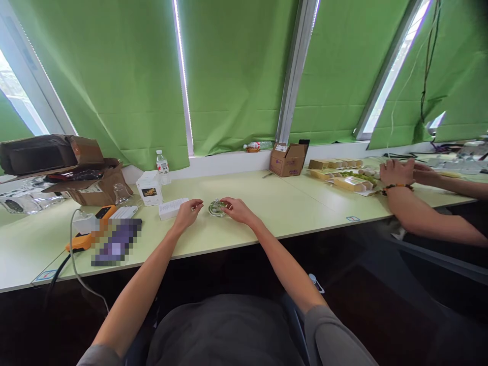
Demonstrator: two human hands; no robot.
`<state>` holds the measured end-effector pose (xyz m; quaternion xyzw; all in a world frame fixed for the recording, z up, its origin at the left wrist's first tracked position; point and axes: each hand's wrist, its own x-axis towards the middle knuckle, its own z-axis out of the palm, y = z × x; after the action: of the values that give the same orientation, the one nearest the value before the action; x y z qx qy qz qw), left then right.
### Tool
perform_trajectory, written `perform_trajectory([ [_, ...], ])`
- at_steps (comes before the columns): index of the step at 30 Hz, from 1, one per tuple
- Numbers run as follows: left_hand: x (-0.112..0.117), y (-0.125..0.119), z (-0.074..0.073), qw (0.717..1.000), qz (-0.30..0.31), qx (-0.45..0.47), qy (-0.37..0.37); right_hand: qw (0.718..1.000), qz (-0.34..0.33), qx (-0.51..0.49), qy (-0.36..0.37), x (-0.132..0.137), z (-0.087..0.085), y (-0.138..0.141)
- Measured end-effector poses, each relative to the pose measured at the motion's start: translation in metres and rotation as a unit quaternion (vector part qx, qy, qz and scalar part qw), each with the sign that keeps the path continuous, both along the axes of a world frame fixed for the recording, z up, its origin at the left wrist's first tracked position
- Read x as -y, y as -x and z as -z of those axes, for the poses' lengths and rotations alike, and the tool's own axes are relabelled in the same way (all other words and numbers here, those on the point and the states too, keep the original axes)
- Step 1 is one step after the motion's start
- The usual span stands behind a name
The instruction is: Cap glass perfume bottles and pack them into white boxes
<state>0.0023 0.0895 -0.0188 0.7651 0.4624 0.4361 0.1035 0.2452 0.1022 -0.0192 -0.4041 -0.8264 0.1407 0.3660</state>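
Note:
A small, round, clear glass piece [216, 208] with a knob-like top rests on the pale table in front of me; its exact kind is hard to make out. My right hand [237, 210] has its fingertips closed on the right edge of that glass piece. Just to the left, my left hand [186, 215] is held apart from the glass, thumb and fingers pinched together. Whatever sits in that pinch, if anything, is too small to name. A flat white box [171, 209] lies right beside my left hand, partly behind it.
Left of me are an upright white box [149, 188], a plastic bottle [162, 165], cardboard boxes [91, 188], an orange device [81, 242] with cables and a blurred dark object [118, 243]. An open carton [288, 159] stands behind. At right, a co-worker's hands [397, 173] are near yellowish boxes [348, 182].

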Motion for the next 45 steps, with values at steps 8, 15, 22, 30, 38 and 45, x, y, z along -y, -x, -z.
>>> perform_trajectory([
  [8,0.007,-0.002,-0.012,0.968,0.113,0.2,0.1,0.993,-0.086,-0.057,0.049,0.008,0.0,0.013],
  [15,0.012,-0.005,-0.015,0.93,0.179,0.274,0.167,0.99,-0.104,-0.064,0.066,0.009,0.0,0.018],
  [22,0.013,-0.008,-0.014,0.928,0.183,0.275,0.173,0.991,-0.106,-0.06,0.058,0.011,-0.001,0.019],
  [30,0.015,-0.012,-0.013,0.94,0.169,0.251,0.158,0.99,-0.11,-0.064,0.067,0.014,-0.002,0.02],
  [38,0.019,-0.015,-0.015,0.946,0.166,0.244,0.138,0.99,-0.108,-0.056,0.067,0.015,-0.002,0.02],
  [45,0.02,-0.014,-0.015,0.95,0.16,0.236,0.13,0.99,-0.109,-0.051,0.071,0.016,-0.003,0.02],
])
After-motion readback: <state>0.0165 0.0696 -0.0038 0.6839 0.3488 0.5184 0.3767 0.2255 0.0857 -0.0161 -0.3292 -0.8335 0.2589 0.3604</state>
